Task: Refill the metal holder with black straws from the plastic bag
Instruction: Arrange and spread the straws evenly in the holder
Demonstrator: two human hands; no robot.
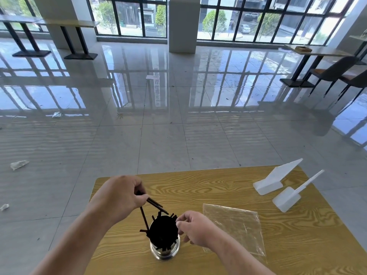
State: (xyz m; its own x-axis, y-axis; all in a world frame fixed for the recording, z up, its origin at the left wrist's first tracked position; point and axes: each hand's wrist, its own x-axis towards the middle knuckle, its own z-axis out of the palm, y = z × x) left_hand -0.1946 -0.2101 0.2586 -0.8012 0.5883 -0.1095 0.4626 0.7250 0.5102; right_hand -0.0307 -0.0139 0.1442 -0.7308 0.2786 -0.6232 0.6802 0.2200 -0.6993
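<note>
The metal holder [165, 253] stands upright near the front of the wooden table [218, 187], packed with black straws [162, 231] that hide its mouth. My left hand [121, 197] hovers just up and left of it, pinching a few black straws [156, 204] whose tips slant down toward the holder's rim. My right hand [195, 228] is at the holder's right rim, fingers curled against the straws there; whether it grips one I cannot tell. The clear plastic bag [236, 225] lies flat and looks empty, right of the holder and partly under my right wrist.
Two white plastic scoops [276, 178] [288, 197] lie at the table's far right. Beyond the table is a glossy tiled floor with scraps of litter [18, 164], a pillar, and tables and chairs [335, 73] along the windows.
</note>
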